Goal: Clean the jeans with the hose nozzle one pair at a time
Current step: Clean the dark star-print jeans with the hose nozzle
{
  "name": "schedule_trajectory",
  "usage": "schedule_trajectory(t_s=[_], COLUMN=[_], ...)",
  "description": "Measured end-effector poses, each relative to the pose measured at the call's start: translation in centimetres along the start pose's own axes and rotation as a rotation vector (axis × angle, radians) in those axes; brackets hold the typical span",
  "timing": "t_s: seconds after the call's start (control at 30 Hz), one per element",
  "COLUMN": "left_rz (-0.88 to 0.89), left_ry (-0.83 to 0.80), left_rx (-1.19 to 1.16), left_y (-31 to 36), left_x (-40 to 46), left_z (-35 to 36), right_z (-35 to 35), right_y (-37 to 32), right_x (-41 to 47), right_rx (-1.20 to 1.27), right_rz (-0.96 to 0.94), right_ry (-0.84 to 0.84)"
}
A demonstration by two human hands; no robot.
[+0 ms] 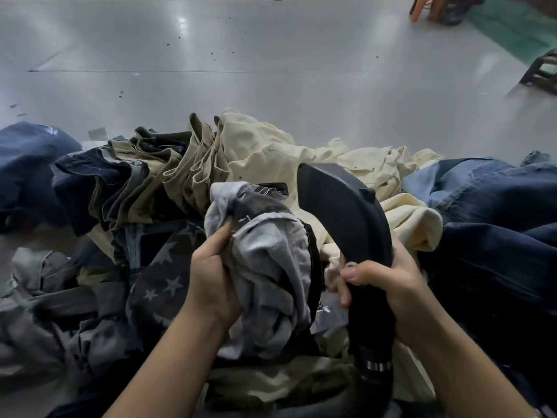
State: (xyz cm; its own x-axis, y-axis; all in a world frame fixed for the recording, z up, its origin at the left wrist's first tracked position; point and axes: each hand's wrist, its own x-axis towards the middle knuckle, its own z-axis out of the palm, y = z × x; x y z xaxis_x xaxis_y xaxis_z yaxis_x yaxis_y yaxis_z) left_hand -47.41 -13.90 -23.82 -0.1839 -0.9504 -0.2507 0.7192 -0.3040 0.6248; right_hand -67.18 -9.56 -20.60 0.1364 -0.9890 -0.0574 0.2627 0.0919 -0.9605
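While we look down over the heap, we count two hands and one hose nozzle. Our left hand grips a bunched pair of grey jeans, fingers curled into the cloth, holding it up just beside the nozzle. Our right hand is wrapped round the neck of the black hose nozzle, thumb on top; its wide flat mouth points up and away, over the cream garments. Below the hand the ribbed hose drops toward us.

Around these lies a loose pile: at least three dark blue jeans, left and right; one star-printed pair under the left hand; cream trousers behind the nozzle; folded khaki pairs left of them; grey pairs at lower left. Exact totals we cannot tell.

Everything rests on a grey, glossy worktop, speckled with dark bits. At upper right, green floor and stool legs.
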Motion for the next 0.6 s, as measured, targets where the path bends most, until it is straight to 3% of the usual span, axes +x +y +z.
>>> schedule_trajectory(t_s=[0.13,0.27,0.47,0.6], left_rz=[0.17,0.361,0.346,0.192], left_ry=[0.144,0.128,0.12,0.112], left_rx=[0.232,0.45,0.547,0.412], left_y=[-0.5,-0.7,-1.2,-1.2], left_x=[0.7,0.7,0.7,0.6], left_z=[0.4,0.2,0.4,1.0], right_z=[0.5,1.0,1.0,-0.5], right_y=[-0.4,-0.1,0.0,0.1], right_x=[-1.1,-1.6,-0.1,1.4], right_rx=[-0.018,-0.068,-0.028,0.041], right_rz=[0.129,0.241,0.261,0.236], right_ry=[-0.16,-0.19,0.044,0.28])
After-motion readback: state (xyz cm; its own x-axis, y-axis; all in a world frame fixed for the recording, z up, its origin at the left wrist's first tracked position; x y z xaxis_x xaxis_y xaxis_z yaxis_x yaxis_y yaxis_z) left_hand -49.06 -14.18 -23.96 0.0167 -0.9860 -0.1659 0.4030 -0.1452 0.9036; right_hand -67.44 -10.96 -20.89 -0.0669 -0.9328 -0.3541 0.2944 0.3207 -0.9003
